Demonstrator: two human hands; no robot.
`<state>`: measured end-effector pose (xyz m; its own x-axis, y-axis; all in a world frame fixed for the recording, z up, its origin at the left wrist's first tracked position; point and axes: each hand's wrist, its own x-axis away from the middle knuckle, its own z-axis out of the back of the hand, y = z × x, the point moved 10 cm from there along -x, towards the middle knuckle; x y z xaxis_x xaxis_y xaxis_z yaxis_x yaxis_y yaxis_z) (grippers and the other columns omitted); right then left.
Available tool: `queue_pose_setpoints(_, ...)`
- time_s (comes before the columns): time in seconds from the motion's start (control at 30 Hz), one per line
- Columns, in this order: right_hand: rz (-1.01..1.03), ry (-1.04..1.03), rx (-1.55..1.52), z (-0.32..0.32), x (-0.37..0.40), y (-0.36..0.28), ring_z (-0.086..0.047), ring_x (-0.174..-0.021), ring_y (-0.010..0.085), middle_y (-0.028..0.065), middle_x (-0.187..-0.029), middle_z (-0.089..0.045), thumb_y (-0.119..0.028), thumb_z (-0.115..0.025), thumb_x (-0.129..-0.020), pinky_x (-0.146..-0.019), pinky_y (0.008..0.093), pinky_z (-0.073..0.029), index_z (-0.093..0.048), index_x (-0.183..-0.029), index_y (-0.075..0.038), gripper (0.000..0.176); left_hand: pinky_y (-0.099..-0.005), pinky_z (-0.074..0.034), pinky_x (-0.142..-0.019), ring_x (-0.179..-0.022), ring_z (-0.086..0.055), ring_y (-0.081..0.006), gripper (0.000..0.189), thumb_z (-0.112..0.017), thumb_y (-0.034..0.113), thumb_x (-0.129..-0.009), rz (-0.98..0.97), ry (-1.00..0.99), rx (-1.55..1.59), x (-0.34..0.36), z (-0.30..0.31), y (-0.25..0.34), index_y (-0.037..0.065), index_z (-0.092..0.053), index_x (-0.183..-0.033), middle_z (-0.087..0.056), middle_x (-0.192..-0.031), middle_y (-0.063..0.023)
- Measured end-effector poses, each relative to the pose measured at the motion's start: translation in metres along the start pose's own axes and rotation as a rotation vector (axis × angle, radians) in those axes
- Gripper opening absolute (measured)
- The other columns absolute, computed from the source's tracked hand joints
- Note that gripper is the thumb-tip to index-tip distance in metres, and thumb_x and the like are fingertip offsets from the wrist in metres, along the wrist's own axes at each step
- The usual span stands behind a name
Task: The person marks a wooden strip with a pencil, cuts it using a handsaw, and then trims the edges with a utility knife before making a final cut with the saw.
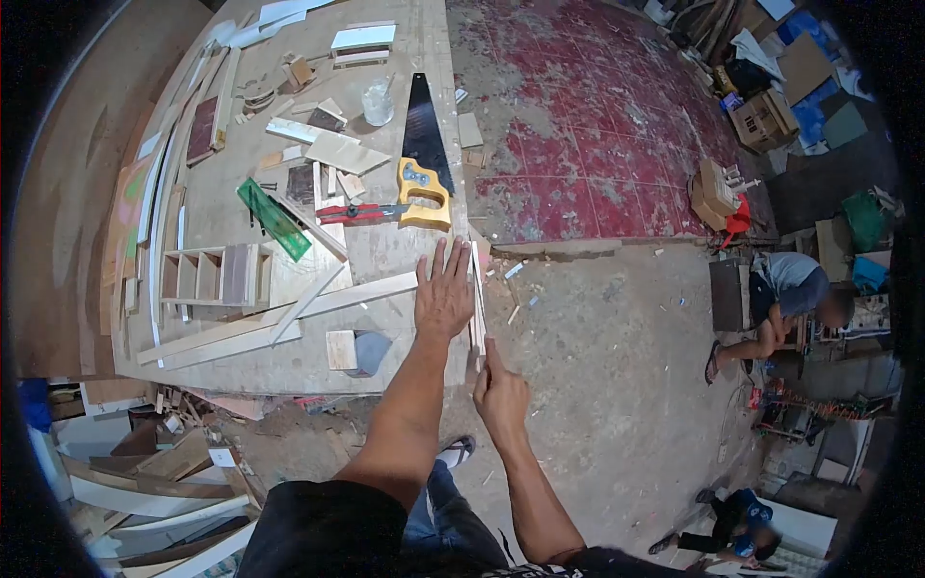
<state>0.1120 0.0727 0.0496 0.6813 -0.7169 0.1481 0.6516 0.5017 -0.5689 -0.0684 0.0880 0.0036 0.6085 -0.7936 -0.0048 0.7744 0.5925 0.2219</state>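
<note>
My left hand (445,292) lies flat at the table's right edge, fingers stretched forward, over the end of a long pale wooden board and beside a thin wooden strip (477,294). That strip runs along the table edge toward me. At its near end is my right hand (502,400), index finger extended along it and the other fingers curled in. What those curled fingers grip is hidden. Just beyond my left hand lie a handsaw (424,193) with a yellow handle and a red utility knife (361,213). A wood block (341,350) sits left of my forearm.
The worktable (241,354) carries a small slotted wooden frame (217,275), a green packet (275,220), a plastic cup (377,101) and scattered offcuts. Scrap wood (164,482) is piled at lower left. Two other people sit at the right, one (790,284) beside boxes and tools.
</note>
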Motion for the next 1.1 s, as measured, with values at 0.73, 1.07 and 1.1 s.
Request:
queue_pose_setpoints(0.73, 0.082, -0.004, 0.081, 0.013, -0.047, -0.028, -0.069, -0.066, 0.0440, 0.0287, -0.079, -0.069, -0.020, -0.056, -0.095, -0.060, 0.0556, -0.053, -0.059, -0.137, -0.003, 0.046, -0.0524, -0.016, -0.125, -0.158, -0.015, -0.0249, 0.070, -0.048, 0.033, -0.100, 0.002, -0.065, -0.106, 0.001, -0.001, 0.002, 0.014, -0.024, -0.163, -0.016, -0.172, -0.0016)
queue_pose_setpoints(1.07, 0.076, 0.030, 0.105, 0.009, -0.085, -0.037, -0.070, -0.073, 0.0449, 0.0271, -0.078, -0.069, -0.016, -0.059, -0.091, -0.068, 0.0559, -0.055, -0.061, -0.135, -0.005, 0.045, -0.0521, -0.016, -0.124, -0.158, -0.013, -0.0249, 0.072, -0.048, 0.037, -0.101, -0.005, -0.073, -0.125, 0.001, -0.008, -0.001, 0.013, -0.023, -0.164, -0.015, -0.173, -0.0015)
queue_pose_setpoints(1.1, 0.069, 0.019, 0.106, 0.019, -0.058, -0.039, -0.071, -0.071, 0.0441, 0.0274, -0.075, -0.069, -0.017, -0.060, -0.092, -0.066, 0.0559, -0.055, -0.060, -0.135, -0.003, 0.046, -0.0521, -0.016, -0.124, -0.158, -0.013, -0.0249, 0.072, -0.048, 0.037, -0.101, -0.004, -0.072, -0.116, 0.001, -0.007, 0.003, 0.013, -0.023, -0.164, -0.015, -0.173, -0.0015)
